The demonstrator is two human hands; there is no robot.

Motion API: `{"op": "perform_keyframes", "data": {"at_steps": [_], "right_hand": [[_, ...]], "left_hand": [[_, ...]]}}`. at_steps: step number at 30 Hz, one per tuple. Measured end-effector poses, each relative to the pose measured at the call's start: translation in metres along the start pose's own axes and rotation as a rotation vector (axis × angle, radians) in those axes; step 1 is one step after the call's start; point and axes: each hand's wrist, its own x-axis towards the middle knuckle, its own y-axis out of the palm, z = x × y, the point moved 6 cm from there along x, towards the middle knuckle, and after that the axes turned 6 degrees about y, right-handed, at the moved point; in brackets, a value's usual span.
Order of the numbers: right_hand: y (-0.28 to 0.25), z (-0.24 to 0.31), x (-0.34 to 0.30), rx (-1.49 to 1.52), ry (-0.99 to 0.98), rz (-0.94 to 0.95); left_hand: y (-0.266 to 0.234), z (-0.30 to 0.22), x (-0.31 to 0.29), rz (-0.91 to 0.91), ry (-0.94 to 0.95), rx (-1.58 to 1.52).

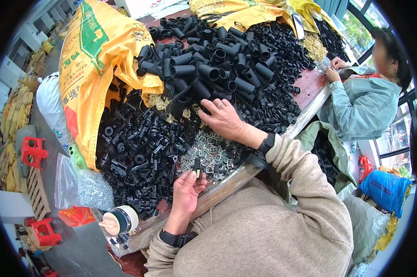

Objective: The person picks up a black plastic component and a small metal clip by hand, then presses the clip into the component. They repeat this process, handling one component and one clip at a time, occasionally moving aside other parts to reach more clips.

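My left hand (188, 191) is closed on a small black plastic part (198, 166) with a pale metal-coloured piece showing in it, held upright between thumb and fingers near the table's front edge. Farther in, my right hand (224, 121) reaches over the heap with its fingers apart, fingertips beside some brass-coloured clips (186, 113) at the edge of the black tubes (208, 71). Nothing shows in its fingers. Silvery metal hooks (210, 150) lie heaped between my hands. To their left spreads a pile of black plastic fittings (144, 152).
A yellow woven sack (86, 60) spills onto the table at left. A lidded cup (120, 220) stands at the near-left corner. At right a co-worker (367, 99) handles small parts near a brass-coloured heap (313, 46). A phone (298, 27) lies at the back. A green sack (328, 147) stands beside my right arm.
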Motion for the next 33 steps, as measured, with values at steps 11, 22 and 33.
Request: {"op": "perform_keyframes", "data": {"at_steps": [11, 22, 33], "right_hand": [[0.015, 0.006, 0.004, -0.023, 0.068, 0.163], [-0.024, 0.0, -0.004, 0.373, 0.243, 0.051], [-0.049, 0.053, -0.019, 1.051, 0.146, 0.394]], "left_hand": [[-0.011, -0.008, -0.002, -0.022, 0.009, 0.008], [-0.022, -0.013, -0.009, 0.026, 0.001, -0.028], [-0.032, -0.013, -0.012, 0.008, 0.018, -0.023]]}}
